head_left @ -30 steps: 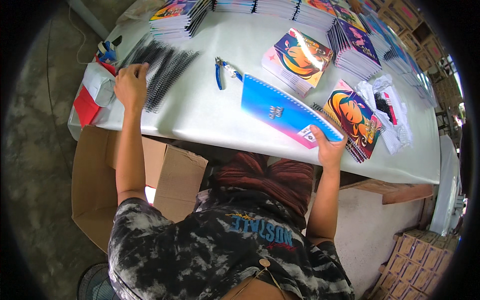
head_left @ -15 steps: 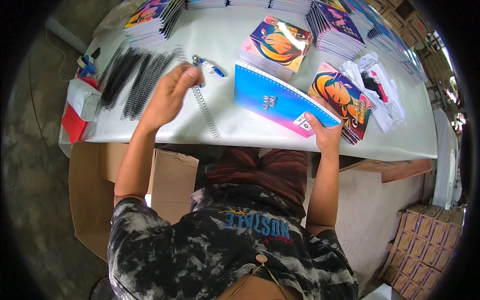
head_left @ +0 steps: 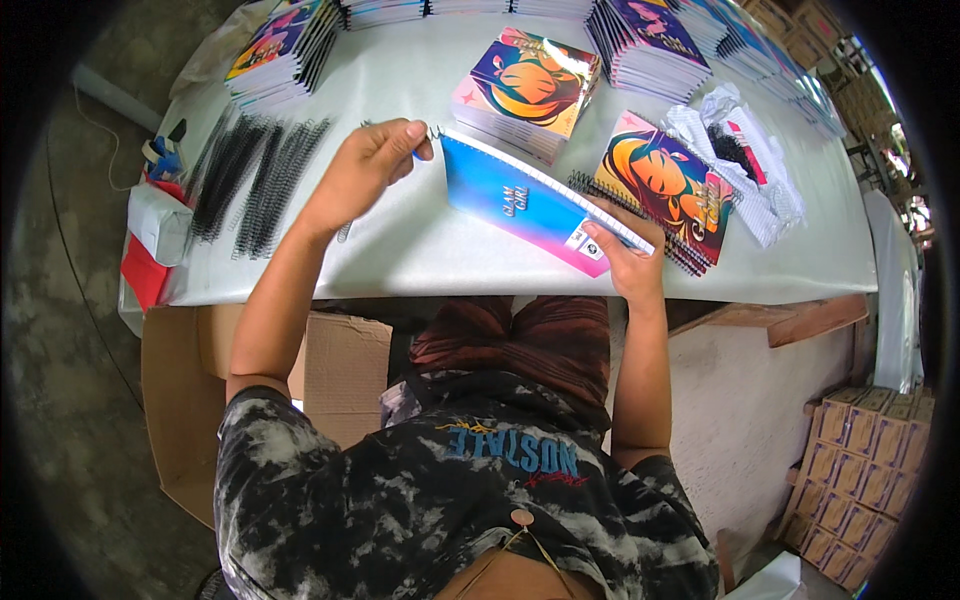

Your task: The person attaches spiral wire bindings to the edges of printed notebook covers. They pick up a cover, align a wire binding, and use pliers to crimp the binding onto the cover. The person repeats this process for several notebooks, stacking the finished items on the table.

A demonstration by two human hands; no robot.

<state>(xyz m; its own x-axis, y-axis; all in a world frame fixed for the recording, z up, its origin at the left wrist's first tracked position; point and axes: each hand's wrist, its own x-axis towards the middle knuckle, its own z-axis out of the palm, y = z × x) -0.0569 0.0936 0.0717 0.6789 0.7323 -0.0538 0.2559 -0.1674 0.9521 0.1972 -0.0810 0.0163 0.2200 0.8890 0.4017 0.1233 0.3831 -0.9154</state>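
My right hand (head_left: pixel 630 250) grips the lower right corner of a blue and pink notebook (head_left: pixel 515 195), thumb on its cover, and holds it tilted above the table. The notebook's punched edge faces away from me. Pinched in my left hand (head_left: pixel 375 170) is a black spiral coil (head_left: pixel 434 133), its tip at the notebook's upper left corner. Much of the coil is hidden by the hand. A finished-looking spiral notebook (head_left: pixel 660 180) with an illustrated cover lies just beyond my right hand, and a stack of notebooks (head_left: pixel 525 90) stands behind.
Several loose black coils (head_left: pixel 250 180) lie at the left of the white table (head_left: pixel 400 270). More notebook stacks (head_left: pixel 285 50) line the back. White crumpled wrapping (head_left: pixel 770 205) sits at right. An open cardboard box (head_left: pixel 345 370) stands below the table edge.
My left hand has moved right and brought the coil to the notebook's corner. The notebook has shifted slightly left and tilted. The blue-handled pliers seen earlier are now hidden behind my left hand.
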